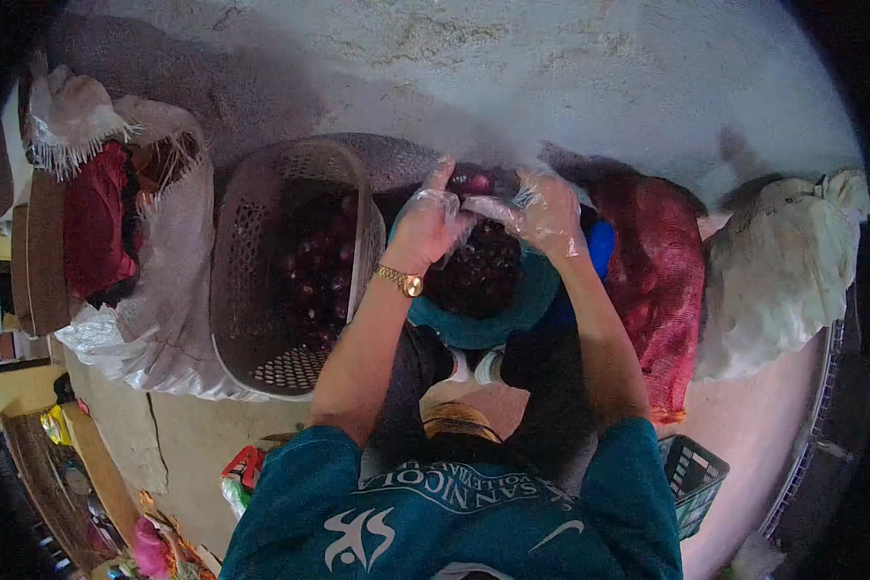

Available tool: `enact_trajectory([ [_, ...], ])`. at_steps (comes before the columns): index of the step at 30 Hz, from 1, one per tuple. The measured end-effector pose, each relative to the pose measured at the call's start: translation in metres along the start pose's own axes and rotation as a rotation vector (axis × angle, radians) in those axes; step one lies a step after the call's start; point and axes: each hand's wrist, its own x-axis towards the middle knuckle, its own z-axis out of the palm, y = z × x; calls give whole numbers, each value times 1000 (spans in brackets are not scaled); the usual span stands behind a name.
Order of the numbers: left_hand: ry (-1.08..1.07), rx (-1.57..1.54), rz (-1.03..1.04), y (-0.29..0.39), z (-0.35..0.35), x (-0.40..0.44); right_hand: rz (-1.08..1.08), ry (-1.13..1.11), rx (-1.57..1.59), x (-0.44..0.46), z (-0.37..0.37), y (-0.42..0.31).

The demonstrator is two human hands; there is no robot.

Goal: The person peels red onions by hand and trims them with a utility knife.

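Both hands wear clear plastic gloves and are raised over a teal basin (541, 307) of dark red-purple onions (476, 275). My left hand (433, 220), with a gold watch (401, 281) at the wrist, is at the basin's left side. My right hand (548, 213) is at the right, its fingers bent inward. A reddish onion (474, 183) shows between the hands, and a pale, blurred strip reaches from one hand toward the other. What each hand grips is too blurred to make out.
To the left stands a perforated basket (230, 290) with more onions. Beyond it is an open white sack (179, 319). Right of the basin are a red mesh sack (652, 280) and a white sack (778, 280). A green crate (696, 478) sits lower right; a wall (590, 77) rises ahead.
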Motion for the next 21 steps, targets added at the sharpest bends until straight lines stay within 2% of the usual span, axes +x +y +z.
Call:
enact_trajectory([
  [3,-32,-18,-19,-1,0,1,-40,129,-5,-1,8,4],
  [15,-89,13,-10,-2,-5,3,34,-21,153,2,13,9],
  [18,-1,44,-21,-1,-7,4,-33,75,152,2,21,12],
  [21,-24,50,21,0,5,-3,-74,85,30,1,23,9],
])
